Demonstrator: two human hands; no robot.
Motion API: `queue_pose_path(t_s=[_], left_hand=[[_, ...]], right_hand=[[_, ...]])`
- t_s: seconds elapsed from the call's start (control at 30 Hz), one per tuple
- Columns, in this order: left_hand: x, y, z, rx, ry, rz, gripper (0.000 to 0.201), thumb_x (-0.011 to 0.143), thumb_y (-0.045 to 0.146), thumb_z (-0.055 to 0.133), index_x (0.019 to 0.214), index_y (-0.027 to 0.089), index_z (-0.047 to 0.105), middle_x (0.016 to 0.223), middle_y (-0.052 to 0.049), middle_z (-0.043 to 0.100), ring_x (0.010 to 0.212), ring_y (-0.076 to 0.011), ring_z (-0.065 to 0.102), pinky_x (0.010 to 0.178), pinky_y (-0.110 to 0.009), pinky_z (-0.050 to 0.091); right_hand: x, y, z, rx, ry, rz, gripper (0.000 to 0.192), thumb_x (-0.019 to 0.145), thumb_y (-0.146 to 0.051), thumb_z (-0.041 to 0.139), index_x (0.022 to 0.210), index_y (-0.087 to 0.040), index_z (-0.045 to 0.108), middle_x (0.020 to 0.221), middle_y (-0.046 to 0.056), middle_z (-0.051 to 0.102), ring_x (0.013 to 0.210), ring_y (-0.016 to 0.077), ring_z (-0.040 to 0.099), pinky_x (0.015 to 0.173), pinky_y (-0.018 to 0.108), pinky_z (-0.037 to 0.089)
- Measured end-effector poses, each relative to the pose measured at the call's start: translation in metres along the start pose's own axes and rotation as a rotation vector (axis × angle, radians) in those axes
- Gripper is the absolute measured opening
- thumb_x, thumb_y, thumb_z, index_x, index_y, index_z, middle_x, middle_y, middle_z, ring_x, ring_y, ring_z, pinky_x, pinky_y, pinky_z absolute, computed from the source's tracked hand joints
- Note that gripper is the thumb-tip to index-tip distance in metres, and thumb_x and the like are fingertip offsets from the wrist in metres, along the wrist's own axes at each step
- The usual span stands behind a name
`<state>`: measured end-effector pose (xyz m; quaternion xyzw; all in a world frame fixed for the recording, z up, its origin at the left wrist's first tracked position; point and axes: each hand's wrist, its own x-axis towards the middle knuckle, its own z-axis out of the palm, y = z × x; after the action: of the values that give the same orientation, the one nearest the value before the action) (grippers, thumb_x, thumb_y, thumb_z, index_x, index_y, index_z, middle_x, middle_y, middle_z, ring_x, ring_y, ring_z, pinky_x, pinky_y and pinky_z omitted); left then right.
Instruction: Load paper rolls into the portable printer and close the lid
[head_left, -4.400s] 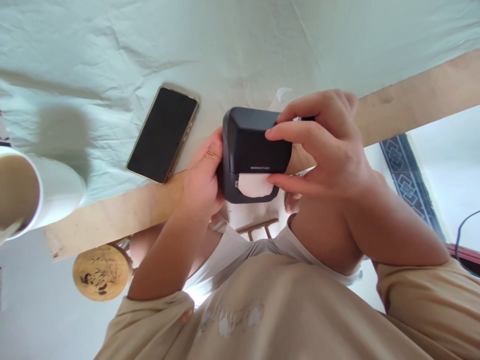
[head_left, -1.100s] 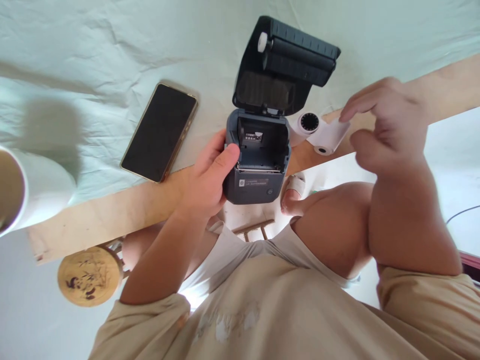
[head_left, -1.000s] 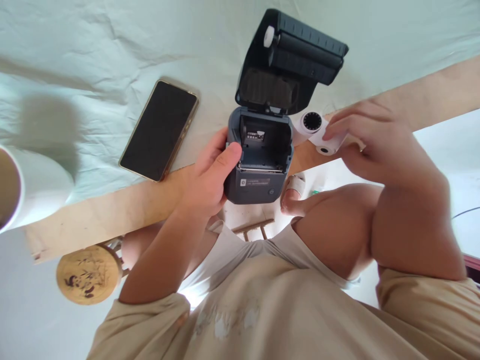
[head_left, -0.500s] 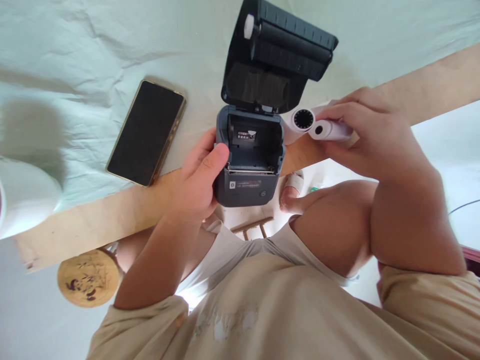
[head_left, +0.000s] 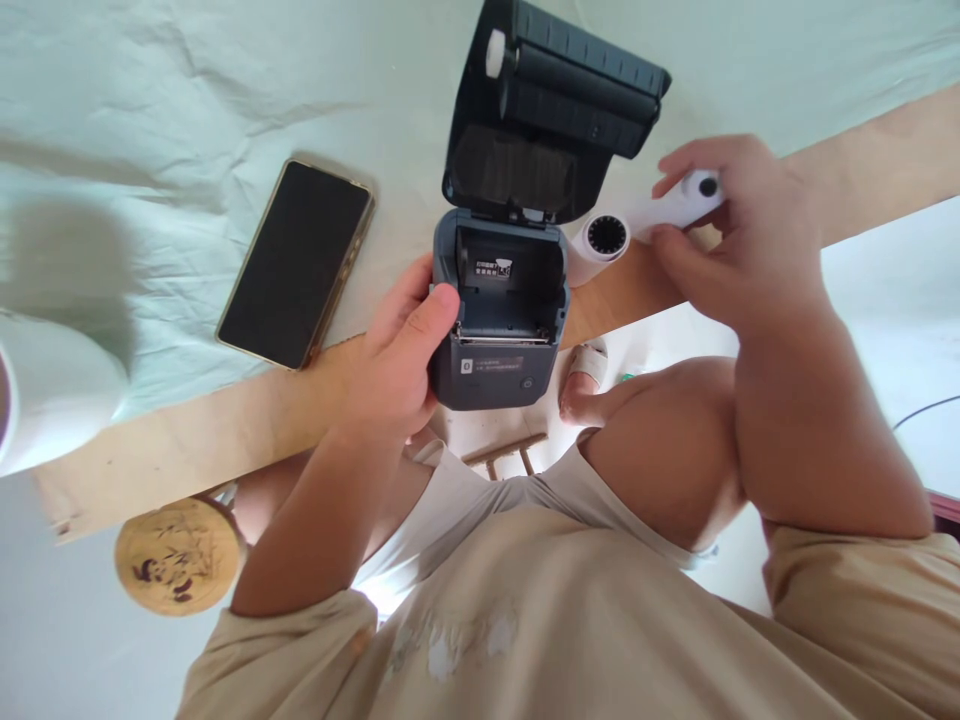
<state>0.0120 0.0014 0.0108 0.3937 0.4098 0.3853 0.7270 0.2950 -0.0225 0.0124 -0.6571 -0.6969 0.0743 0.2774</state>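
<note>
Pale green cloth (head_left: 187,90) covers a wooden table (head_left: 187,440); at its near edge sits a dark label printer (head_left: 501,330), lid (head_left: 551,120) swung up and back, paper bay bare. Left hand (head_left: 397,370) clasps the printer's left side, thumb hooked over the bay rim, steadying it. Right hand (head_left: 739,240) pinches a small white paper roll (head_left: 686,200) between fingertips and thumb, at about 2 o'clock from the bay, clear of the printer. A second roll with a black hub (head_left: 600,240) rests on the table just beside the printer's right wall, at 9 o'clock from the held roll. To seat a roll well, it would need its axis level across the bay and the printer braced. Phone (head_left: 296,262) lies at 9 o'clock of the printer; a white cup (head_left: 45,390) at far left.
</note>
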Motion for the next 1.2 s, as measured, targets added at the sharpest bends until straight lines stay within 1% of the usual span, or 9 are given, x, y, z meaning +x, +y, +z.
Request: queue_pose_path(t_s=[0.17, 0.23, 0.4, 0.57, 0.7, 0.87, 0.97, 1.1, 1.2], left_hand=[[0.0002, 0.0005, -0.0002, -0.013, -0.025, -0.014, 0.043, 0.087, 0.057, 0.069, 0.114, 0.023, 0.068, 0.107, -0.007, 0.074, 0.112, -0.031, 0.072, 0.084, -0.039, 0.063], [0.0002, 0.0002, -0.0007, -0.017, -0.021, -0.015, 0.044, 0.087, 0.057, 0.069, 0.114, 0.023, 0.068, 0.106, -0.007, 0.075, 0.109, -0.03, 0.072, 0.081, -0.037, 0.063], [0.0003, -0.0005, -0.0012, -0.019, -0.021, -0.02, 0.042, 0.088, 0.056, 0.068, 0.114, 0.023, 0.068, 0.104, -0.005, 0.075, 0.103, -0.027, 0.074, 0.075, -0.033, 0.063], [0.0001, 0.0007, 0.0, -0.014, -0.014, 0.0, 0.041, 0.088, 0.055, 0.069, 0.112, 0.022, 0.069, 0.102, -0.006, 0.074, 0.107, -0.0279, 0.073, 0.077, -0.033, 0.063], [0.0004, 0.0, -0.0002, -0.008, -0.01, -0.009, 0.042, 0.087, 0.056, 0.069, 0.114, 0.023, 0.068, 0.103, -0.006, 0.075, 0.108, -0.0283, 0.073, 0.079, -0.034, 0.063], [0.0011, -0.0022, -0.0016, -0.026, -0.009, 0.01, 0.041, 0.088, 0.055, 0.068, 0.114, 0.024, 0.069, 0.104, -0.005, 0.075, 0.105, -0.0268, 0.073, 0.077, -0.034, 0.063], [0.001, -0.0013, -0.0009, -0.015, -0.014, -0.007, 0.043, 0.087, 0.056, 0.069, 0.114, 0.023, 0.069, 0.104, -0.005, 0.075, 0.104, -0.027, 0.073, 0.074, -0.032, 0.063], [0.0009, -0.0003, -0.0004, -0.021, -0.022, -0.006, 0.045, 0.087, 0.057, 0.069, 0.115, 0.022, 0.067, 0.105, -0.007, 0.075, 0.108, -0.029, 0.073, 0.081, -0.036, 0.063], [0.0007, -0.0001, -0.0009, -0.023, -0.032, -0.012, 0.045, 0.087, 0.057, 0.069, 0.116, 0.021, 0.067, 0.105, -0.007, 0.075, 0.108, -0.0296, 0.073, 0.083, -0.038, 0.063]], right_hand=[[0.0021, 0.0024, 0.0013, -0.129, 0.032, -0.077, 0.031, 0.086, -0.031, 0.068, 0.117, -0.028, 0.065, 0.11, 0.009, 0.06, 0.107, 0.0222, 0.06, 0.083, 0.04, 0.058], [0.0021, 0.0033, 0.0015, -0.137, 0.066, -0.072, 0.027, 0.088, -0.034, 0.068, 0.114, -0.028, 0.068, 0.105, 0.008, 0.058, 0.105, 0.0221, 0.06, 0.081, 0.039, 0.058], [0.0004, -0.0001, -0.0001, -0.085, 0.026, -0.086, 0.048, 0.079, -0.009, 0.058, 0.123, -0.027, 0.058, 0.112, 0.005, 0.063, 0.105, 0.0214, 0.064, 0.088, 0.042, 0.058], [0.0008, -0.0037, 0.0015, -0.137, 0.052, -0.086, 0.021, 0.09, -0.021, 0.058, 0.108, -0.026, 0.067, 0.103, 0.008, 0.051, 0.113, 0.0241, 0.056, 0.098, 0.046, 0.054], [0.0004, -0.0024, 0.0018, -0.151, 0.062, -0.037, 0.035, 0.086, -0.02, 0.062, 0.12, -0.027, 0.062, 0.105, 0.007, 0.051, 0.111, 0.0249, 0.058, 0.094, 0.047, 0.057], [-0.0007, -0.0007, 0.001, -0.073, 0.058, -0.13, 0.056, 0.08, -0.008, 0.053, 0.132, -0.028, 0.049, 0.12, 0.006, 0.06, 0.114, 0.0234, 0.062, 0.09, 0.043, 0.058], [0.0001, -0.0009, 0.0022, -0.113, 0.002, -0.134, 0.048, 0.081, -0.01, 0.055, 0.127, -0.026, 0.054, 0.119, 0.007, 0.059, 0.114, 0.0226, 0.061, 0.098, 0.047, 0.056], [0.0008, -0.0027, 0.0031, -0.143, 0.04, -0.041, 0.031, 0.089, -0.022, 0.062, 0.119, -0.025, 0.065, 0.11, 0.009, 0.052, 0.117, 0.0249, 0.058, 0.099, 0.048, 0.056], [-0.0003, -0.004, 0.002, -0.103, 0.045, -0.032, 0.049, 0.086, -0.018, 0.063, 0.134, -0.027, 0.056, 0.118, 0.008, 0.057, 0.114, 0.0234, 0.061, 0.091, 0.043, 0.06]])
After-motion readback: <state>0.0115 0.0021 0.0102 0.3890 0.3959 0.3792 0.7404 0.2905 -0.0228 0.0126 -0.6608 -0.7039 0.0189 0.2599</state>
